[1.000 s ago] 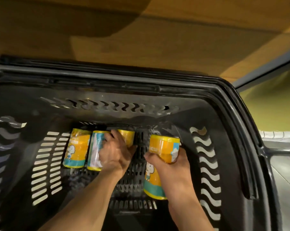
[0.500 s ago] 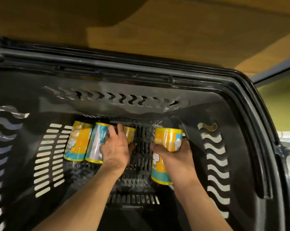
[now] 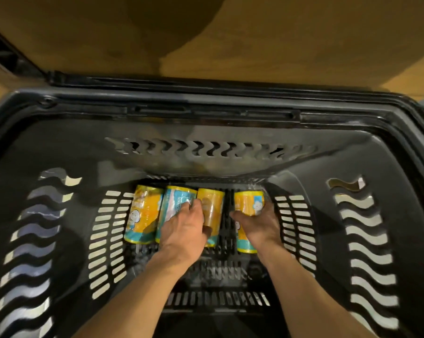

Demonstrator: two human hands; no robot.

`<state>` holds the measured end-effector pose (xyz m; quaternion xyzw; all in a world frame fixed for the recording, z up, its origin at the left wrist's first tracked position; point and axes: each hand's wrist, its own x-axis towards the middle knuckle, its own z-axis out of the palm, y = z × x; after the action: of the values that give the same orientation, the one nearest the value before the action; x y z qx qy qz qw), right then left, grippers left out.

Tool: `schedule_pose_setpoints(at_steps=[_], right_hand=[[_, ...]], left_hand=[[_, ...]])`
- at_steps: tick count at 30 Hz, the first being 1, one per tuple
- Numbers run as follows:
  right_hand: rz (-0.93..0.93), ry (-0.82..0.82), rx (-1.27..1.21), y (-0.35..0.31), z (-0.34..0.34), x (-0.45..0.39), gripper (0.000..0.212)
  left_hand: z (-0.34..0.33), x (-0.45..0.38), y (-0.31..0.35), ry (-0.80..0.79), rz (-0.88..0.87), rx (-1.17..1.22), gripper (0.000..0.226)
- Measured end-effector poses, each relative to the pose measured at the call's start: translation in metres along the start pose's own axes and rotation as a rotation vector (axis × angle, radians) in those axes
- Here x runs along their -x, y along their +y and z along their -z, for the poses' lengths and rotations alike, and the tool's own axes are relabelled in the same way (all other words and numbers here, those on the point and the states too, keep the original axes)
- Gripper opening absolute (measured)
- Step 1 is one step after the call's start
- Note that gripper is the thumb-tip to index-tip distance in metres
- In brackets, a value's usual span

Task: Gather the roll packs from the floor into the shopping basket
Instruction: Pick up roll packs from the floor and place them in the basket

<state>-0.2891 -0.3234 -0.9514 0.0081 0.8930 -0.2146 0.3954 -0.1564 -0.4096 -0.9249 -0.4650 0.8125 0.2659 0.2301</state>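
Four cylindrical roll packs in glossy orange, white and teal printed wrap lie side by side on the slotted floor of the black plastic shopping basket, long axes pointing toward its far wall. The far-left roll pack shows a white cartoon figure on an orange field with a teal band at its near end. The second roll pack shows a mostly white and pale blue face. The third roll pack is plain orange on its visible side. The left hand rests palm down across the second and third packs, its fingers lying over their tops; how firmly they grip cannot be determined. The right hand holds the far-right roll pack, thumb on its left side and fingers curled round its right side. A narrow gap of basket floor separates this pack from the third. Tan flooring is visible beyond the far rim.
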Motion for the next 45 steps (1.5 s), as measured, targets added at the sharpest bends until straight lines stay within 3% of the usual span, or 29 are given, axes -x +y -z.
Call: schedule_pose_setpoints(at_steps=[5, 12, 17, 21, 28, 33, 40, 45], right_hand=[[0.001, 0.001, 0.044, -0.003, -0.015, -0.006, 0.078], [0.019, -0.041, 0.028, 0.004, -0.025, -0.014, 0.072], [0.080, -0.061, 0.111, 0.002, -0.002, -0.002, 0.066], [0.140, -0.125, 0.241, -0.014, 0.034, 0.022, 0.052], [0.371, -0.164, 0.665, -0.072, 0.120, 0.118, 0.043], [0.494, -0.151, 0.899, -0.130, 0.194, 0.216, 0.038], [0.685, -0.152, 1.033, -0.237, 0.287, 0.375, 0.046], [0.933, -0.085, 1.088, -0.322, 0.337, 0.483, 0.032]], left_hand=[[0.008, 0.002, -0.005, -0.028, -0.061, -0.133, 0.061], [0.002, -0.001, -0.011, 0.001, -0.096, -0.131, 0.054], [0.013, 0.007, -0.014, -0.036, -0.085, -0.025, 0.043], [0.049, 0.030, -0.020, -0.042, -0.131, -0.085, 0.029], [0.162, 0.096, -0.026, -0.011, -0.207, -0.297, 0.033], [0.256, 0.170, -0.029, -0.019, -0.220, -0.324, 0.031], [0.411, 0.300, -0.039, 0.069, -0.166, -0.267, 0.030], [0.520, 0.396, -0.048, 0.230, -0.101, -0.197, 0.028]])
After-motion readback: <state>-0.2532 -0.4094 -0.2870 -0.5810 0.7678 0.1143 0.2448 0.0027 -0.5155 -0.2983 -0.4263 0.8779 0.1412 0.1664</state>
